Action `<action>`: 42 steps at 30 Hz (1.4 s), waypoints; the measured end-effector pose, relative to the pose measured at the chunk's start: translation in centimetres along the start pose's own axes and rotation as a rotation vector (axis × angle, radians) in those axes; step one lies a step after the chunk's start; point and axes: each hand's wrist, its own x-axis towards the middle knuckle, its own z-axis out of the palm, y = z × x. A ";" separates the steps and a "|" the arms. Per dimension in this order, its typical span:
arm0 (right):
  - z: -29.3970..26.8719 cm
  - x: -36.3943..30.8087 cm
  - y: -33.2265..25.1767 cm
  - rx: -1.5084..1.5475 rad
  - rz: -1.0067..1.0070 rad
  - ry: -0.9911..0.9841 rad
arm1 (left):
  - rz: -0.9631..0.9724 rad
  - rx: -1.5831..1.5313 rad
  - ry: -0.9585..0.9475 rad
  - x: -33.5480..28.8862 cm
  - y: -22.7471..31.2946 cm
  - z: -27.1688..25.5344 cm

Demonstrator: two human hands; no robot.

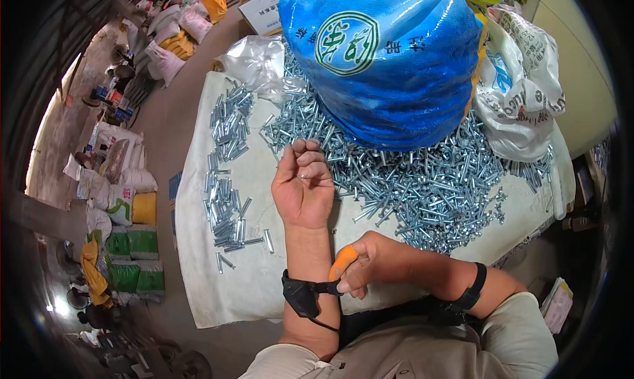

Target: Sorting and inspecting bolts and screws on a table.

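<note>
My left hand (304,190) is turned palm up at the edge of a heap of silvery screws (422,194), fingers loosely curled and the palm bare. A black wrist device (302,297) is strapped round my left forearm. My right hand (370,263), wearing an orange finger cover (343,261) on one finger, reaches across to it. Its fingers pinch the black strap (328,288) of that device. A second black band (475,285) circles my right forearm. Left of my left hand lies a separate strip of loose metal pieces (224,207), some of them like small tubes.
A large blue printed sack (403,68) stands on the heap, beside a white sack (518,88) at right. Clear plastic (257,65) lies at the back left. A pale sheet (198,273) covers the work surface. Stacked sacks (137,247) stand on the floor at left.
</note>
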 end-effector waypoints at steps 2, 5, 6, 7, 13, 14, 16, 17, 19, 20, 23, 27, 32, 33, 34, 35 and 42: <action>0.0 0.0 0.2 0.014 -0.015 -0.002 | -0.001 0.000 -0.012 0.0 0.1 -0.1; 0.0 0.0 0.5 0.066 -0.056 -0.005 | -0.002 0.000 -0.021 0.1 0.2 -0.1; 0.0 0.0 0.6 0.103 -0.080 -0.006 | -0.002 -0.002 -0.018 0.1 0.3 -0.2; -0.1 0.1 0.7 0.103 -0.082 -0.005 | -0.004 -0.001 -0.018 0.1 0.3 -0.2; -0.1 0.3 0.6 0.066 -0.067 0.001 | 0.011 0.005 -0.015 0.2 0.5 -0.3; -0.2 0.3 0.6 0.078 -0.066 -0.005 | 0.011 0.006 -0.013 0.2 0.5 -0.3; -0.3 0.4 0.7 0.091 -0.067 -0.009 | 0.010 0.008 -0.011 0.2 0.5 -0.3; -0.4 0.5 0.8 0.094 -0.075 -0.014 | 0.019 0.014 -0.014 0.2 0.6 -0.3; -0.4 0.7 1.1 0.098 -0.085 -0.019 | 0.028 0.022 -0.016 0.2 0.8 -0.4; -0.4 0.8 1.3 0.106 -0.091 -0.022 | 0.028 0.001 -0.017 0.3 1.0 -0.4; 0.0 1.1 1.5 0.120 -0.102 -0.022 | 0.025 -0.030 -0.016 0.3 1.6 -0.6; 0.3 1.3 1.8 0.138 -0.120 -0.004 | 0.033 -0.041 -0.014 0.1 1.9 -0.5; 0.9 1.4 1.9 0.180 -0.158 0.004 | 0.050 -0.064 -0.022 0.1 2.2 -0.3; 0.9 1.4 1.8 0.180 -0.159 0.008 | 0.058 -0.064 -0.016 0.0 2.3 -0.3; 1.1 1.3 1.9 0.180 -0.162 0.009 | 0.055 -0.062 -0.017 -0.1 2.2 -0.1; 1.3 1.3 1.9 0.169 -0.157 0.020 | 0.066 -0.070 -0.035 -0.2 2.2 0.1; 2.1 1.3 1.6 0.195 -0.176 0.057 | 0.092 -0.103 -0.022 -0.3 3.0 0.4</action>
